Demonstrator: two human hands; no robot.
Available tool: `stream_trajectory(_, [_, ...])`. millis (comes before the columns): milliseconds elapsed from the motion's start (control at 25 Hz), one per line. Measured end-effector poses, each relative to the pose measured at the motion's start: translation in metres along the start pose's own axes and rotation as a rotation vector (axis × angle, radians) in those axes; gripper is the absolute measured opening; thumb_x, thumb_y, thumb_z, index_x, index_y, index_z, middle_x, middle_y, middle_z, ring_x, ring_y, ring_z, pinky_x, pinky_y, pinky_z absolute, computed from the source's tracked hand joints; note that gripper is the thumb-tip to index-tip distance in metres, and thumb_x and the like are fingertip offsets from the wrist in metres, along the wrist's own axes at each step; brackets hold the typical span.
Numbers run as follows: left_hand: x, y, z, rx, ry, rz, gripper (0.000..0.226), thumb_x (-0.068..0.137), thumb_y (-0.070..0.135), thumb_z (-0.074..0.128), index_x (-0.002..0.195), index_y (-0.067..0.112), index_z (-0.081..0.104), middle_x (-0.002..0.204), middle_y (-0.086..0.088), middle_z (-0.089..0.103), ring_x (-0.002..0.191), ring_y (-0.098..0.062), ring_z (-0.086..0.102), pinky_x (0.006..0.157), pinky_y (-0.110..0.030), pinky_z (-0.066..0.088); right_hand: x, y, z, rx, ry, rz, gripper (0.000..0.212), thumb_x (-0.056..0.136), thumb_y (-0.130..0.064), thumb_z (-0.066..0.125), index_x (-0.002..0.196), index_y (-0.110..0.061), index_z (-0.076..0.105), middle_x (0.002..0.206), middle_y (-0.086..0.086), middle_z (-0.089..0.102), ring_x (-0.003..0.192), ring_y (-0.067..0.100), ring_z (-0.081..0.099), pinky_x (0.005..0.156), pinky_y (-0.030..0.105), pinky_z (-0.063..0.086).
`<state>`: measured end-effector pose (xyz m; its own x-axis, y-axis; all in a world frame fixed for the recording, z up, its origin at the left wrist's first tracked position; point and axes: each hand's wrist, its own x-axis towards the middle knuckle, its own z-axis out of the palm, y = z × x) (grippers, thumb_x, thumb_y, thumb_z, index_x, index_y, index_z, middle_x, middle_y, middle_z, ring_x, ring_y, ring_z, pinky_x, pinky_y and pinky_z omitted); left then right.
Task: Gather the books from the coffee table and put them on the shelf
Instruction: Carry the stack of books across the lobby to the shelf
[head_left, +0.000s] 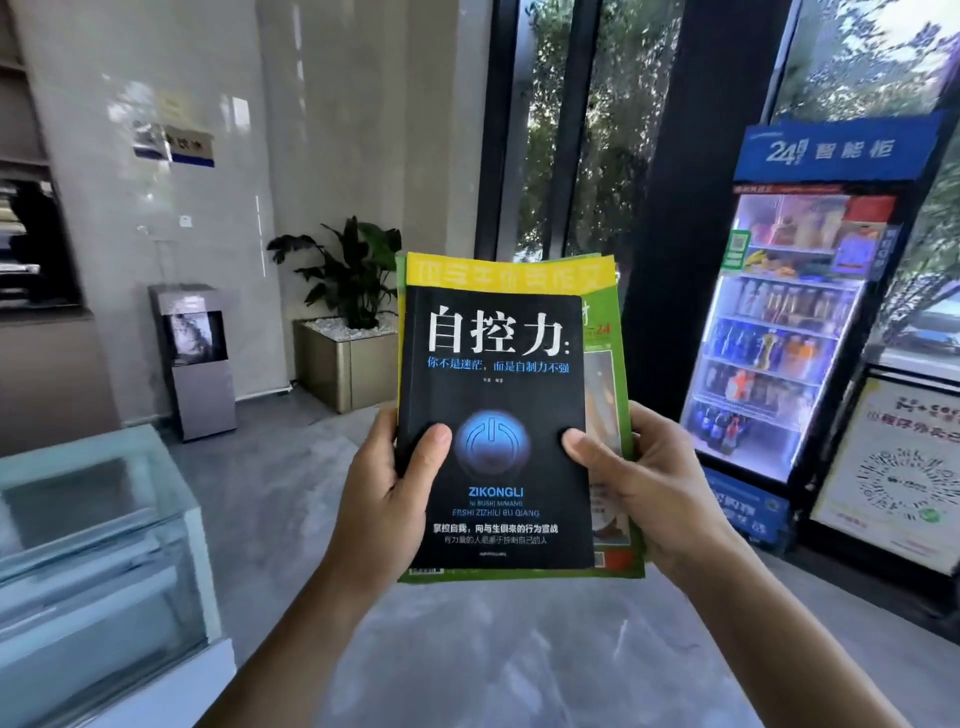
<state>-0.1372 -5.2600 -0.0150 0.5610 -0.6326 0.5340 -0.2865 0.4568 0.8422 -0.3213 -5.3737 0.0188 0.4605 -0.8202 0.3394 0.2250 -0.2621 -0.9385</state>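
Head camera looks forward, close on held books (496, 415), lobby beyond.

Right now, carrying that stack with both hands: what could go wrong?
1. The black book is smaller than the green and yellow magazines behind it, and only the thumbs press it on; a tilt could let it slide off.
2. Left hand and right hand grip only the lower edges, so the thin magazines' tops may flop.
3. The glass case sits close by on the left.
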Motion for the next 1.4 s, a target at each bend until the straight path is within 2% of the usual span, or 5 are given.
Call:
stream_trajectory(360, [0.278, -0.167, -0.033, 0.005, 0.063, -0.02, 0.026, 0.092, 0.035, 0.055, 0.116, 0.027, 0.064, 0.112, 0.004, 0.076, 0.107, -0.017, 0.071, 0.096, -0.043, 0.054, 0.31, 0.108, 0.08, 0.033, -0.078, -0.034, 0.022, 0.087, -0.005, 0.073, 0.108, -0.001, 0.069, 0.096, 0.019, 0.08, 0.078, 0.032, 0.078, 0.064, 0.039, 0.063])
stream_trajectory(600, [0.454, -0.305, -0.074, 0.046, 0.258, -0.052, 0.017, 0.098, 0.024, 0.058, 0.114, 0.024, 0.065, 0.107, 0.004, 0.078, 0.1, -0.016, 0.073, 0.086, -0.032, 0.056, 0.544, 0.219, 0.167, 0.062, -0.223, -0.001, 0.018, 0.086, -0.004, 0.074, 0.104, -0.002, 0.07, 0.097, 0.021, 0.08, 0.082, 0.039, 0.078, 0.074, 0.053, 0.063])
stream_trajectory(920, [0.673, -0.403, -0.226, 0.215, 0.517, -0.03, 0.022, 0.095, 0.031, 0.059, 0.115, 0.024, 0.063, 0.109, 0.004, 0.077, 0.104, -0.017, 0.071, 0.092, -0.038, 0.055, 0.798, 0.301, 0.375, 0.143, -0.497, 0.013, 0.014, 0.088, -0.004, 0.072, 0.101, -0.008, 0.074, 0.099, 0.022, 0.08, 0.094, 0.05, 0.074, 0.082, 0.067, 0.059])
stream_trajectory(1160, [0.807, -0.508, -0.369, 0.339, 0.654, 0.011, 0.01, 0.097, 0.024, 0.056, 0.106, 0.021, 0.061, 0.09, 0.018, 0.076, 0.082, -0.003, 0.07, 0.074, -0.018, 0.053, 0.943, 0.387, 0.554, 0.165, -0.636, 0.005, 0.019, 0.089, -0.002, 0.07, 0.106, -0.009, 0.073, 0.103, 0.015, 0.081, 0.098, 0.042, 0.076, 0.087, 0.06, 0.06])
stream_trajectory(1400, [0.937, -0.554, -0.505, 0.345, 0.787, 0.035, 0.013, 0.098, 0.021, 0.057, 0.11, 0.021, 0.061, 0.091, 0.014, 0.077, 0.083, -0.001, 0.071, 0.075, -0.019, 0.055, 1.077, 0.425, 0.736, 0.215, -0.768, -0.022, 0.024, 0.086, -0.001, 0.072, 0.11, -0.002, 0.072, 0.106, 0.016, 0.081, 0.096, 0.034, 0.077, 0.084, 0.045, 0.063])
